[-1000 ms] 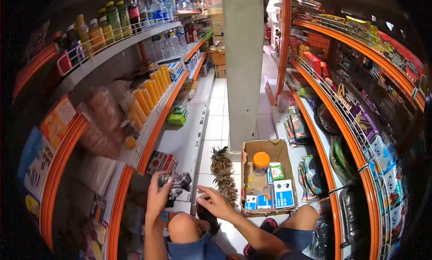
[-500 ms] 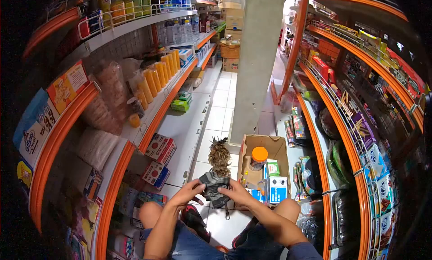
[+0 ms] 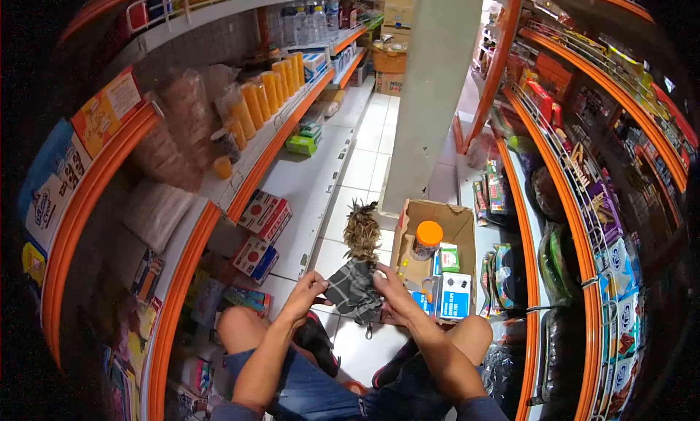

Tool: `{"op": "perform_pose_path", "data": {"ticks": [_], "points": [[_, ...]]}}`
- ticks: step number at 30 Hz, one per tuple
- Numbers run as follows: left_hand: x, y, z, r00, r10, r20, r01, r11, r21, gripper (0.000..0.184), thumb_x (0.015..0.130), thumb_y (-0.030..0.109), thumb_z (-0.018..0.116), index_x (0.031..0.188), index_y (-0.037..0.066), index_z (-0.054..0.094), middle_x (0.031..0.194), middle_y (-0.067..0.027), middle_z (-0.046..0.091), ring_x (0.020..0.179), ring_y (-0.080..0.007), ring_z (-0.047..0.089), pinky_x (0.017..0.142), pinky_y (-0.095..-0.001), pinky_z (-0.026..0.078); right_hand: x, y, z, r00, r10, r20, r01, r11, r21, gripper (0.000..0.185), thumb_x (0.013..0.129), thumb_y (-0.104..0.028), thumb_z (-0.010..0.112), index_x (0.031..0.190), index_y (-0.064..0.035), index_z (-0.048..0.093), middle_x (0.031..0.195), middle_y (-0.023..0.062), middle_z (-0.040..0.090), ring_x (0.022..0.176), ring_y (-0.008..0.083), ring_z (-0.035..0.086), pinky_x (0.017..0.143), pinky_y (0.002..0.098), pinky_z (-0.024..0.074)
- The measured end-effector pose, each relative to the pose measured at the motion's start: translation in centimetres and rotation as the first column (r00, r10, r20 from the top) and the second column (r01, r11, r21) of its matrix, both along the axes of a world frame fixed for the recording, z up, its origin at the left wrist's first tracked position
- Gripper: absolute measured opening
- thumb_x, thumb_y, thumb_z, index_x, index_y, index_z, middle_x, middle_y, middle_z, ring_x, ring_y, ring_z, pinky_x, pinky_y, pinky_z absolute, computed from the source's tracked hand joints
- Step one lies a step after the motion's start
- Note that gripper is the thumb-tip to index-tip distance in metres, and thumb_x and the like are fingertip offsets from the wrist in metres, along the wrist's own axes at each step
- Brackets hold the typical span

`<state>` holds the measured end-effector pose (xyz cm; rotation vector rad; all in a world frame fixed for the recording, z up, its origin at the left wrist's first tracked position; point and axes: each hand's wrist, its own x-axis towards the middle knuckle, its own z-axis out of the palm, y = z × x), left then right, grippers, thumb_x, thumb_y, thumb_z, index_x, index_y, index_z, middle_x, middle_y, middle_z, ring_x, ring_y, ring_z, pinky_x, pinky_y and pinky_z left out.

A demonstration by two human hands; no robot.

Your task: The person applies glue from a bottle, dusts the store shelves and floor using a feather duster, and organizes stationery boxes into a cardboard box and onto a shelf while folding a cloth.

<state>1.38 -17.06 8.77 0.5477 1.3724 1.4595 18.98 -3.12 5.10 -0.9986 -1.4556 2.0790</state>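
A dark grey checked cloth is stretched between both hands above the floor, between the knees. My left hand pinches its left edge, and my right hand grips the right edge. A thin loop hangs from its lower end. Just beyond the cloth lies a brown feathery duster on the white tiles, its near end hidden behind the cloth. To the right, close to my right hand, stands an open cardboard box holding an orange-lidded jar and blue-and-white boxes.
An orange-edged shelf with yellow tubes runs along the left. Red-and-white boxes sit on the low shelf. A grey pillar rises behind the cardboard box. Packaged goods fill the right shelf.
One second ago the cloth was bunched in my left hand and my right hand was apart. Now both hands hold it, spread wider than half a second ago. The view has shifted.
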Motion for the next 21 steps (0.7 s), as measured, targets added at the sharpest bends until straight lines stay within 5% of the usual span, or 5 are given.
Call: {"op": "perform_pose_path", "data": {"ticks": [6, 11, 14, 18, 21], "points": [[1.1, 0.6, 1.8, 0.987, 0.123, 0.106, -0.132, 0.988, 0.075, 0.015, 0.087, 0.019, 0.056, 0.083, 0.007, 0.048, 0.075, 0.0001, 0.049, 0.07, -0.0112, 0.051, 0.061, -0.0263, 0.045, 0.0, -1.0, 2.2, 0.978, 0.203, -0.037, -0.202, 0.979, 0.037, 0.037, 0.082, -0.015, 0.064, 0.114, -0.0025, 0.051, 0.105, 0.0059, 0.059, 0.094, 0.0143, 0.055, 0.079, 0.0282, 0.0454], [-0.4, 0.3, 0.3, 0.99, 0.138, 0.006, -0.138, 0.988, 0.076, 0.019, 0.088, 0.024, 0.057, 0.087, 0.006, 0.05, 0.076, 0.0004, 0.051, 0.071, -0.0101, 0.05, 0.061, -0.0241, 0.042, 0.5, 1.4, 3.7, 0.984, 0.011, -0.179, -0.01, 1.0, 0.002, 0.036, 0.082, -0.008, 0.063, 0.115, -0.0019, 0.05, 0.102, 0.0055, 0.06, 0.091, 0.0128, 0.056, 0.077, 0.0255, 0.0456], [0.7, 0.3, 0.6, 0.828, -0.238, -0.508, 0.163, 0.968, -0.188, 0.023, 0.089, 0.026, 0.057, 0.094, 0.004, 0.052, 0.079, 0.0006, 0.053, 0.072, -0.0089, 0.049, 0.063, -0.0236, 0.042, 0.8, 0.8, 4.2, 0.974, -0.043, -0.223, 0.034, 0.999, -0.042, 0.035, 0.083, -0.007, 0.061, 0.116, -0.0013, 0.051, 0.1, 0.0051, 0.06, 0.088, 0.0117, 0.056, 0.076, 0.0245, 0.0458], [3.0, 0.9, -1.0, 0.903, -0.073, -0.425, 0.155, 0.974, 0.164, 0.025, 0.088, 0.026, 0.058, 0.095, 0.001, 0.054, 0.074, 0.0014, 0.054, 0.067, -0.0067, 0.048, 0.06, -0.0235, 0.039, 0.4, -0.4, 4.5, 0.991, 0.103, -0.081, -0.091, 0.986, 0.139, 0.028, 0.084, -0.008, 0.061, 0.11, 0.0002, 0.055, 0.093, 0.0037, 0.061, 0.082, 0.0089, 0.056, 0.07, 0.0223, 0.0464], [1.0, 1.1, -1.1, 0.896, -0.142, -0.421, 0.171, 0.985, 0.031, 0.023, 0.088, 0.024, 0.057, 0.093, 0.001, 0.055, 0.075, 0.0011, 0.056, 0.069, -0.0071, 0.05, 0.063, -0.0225, 0.041, 1.0, 1.3, 4.4, 0.979, 0.187, 0.08, -0.203, 0.906, 0.371, 0.022, 0.085, -0.013, 0.061, 0.102, 0.0007, 0.059, 0.087, 0.0024, 0.061, 0.078, 0.0079, 0.053, 0.066, 0.0231, 0.0443]]}}
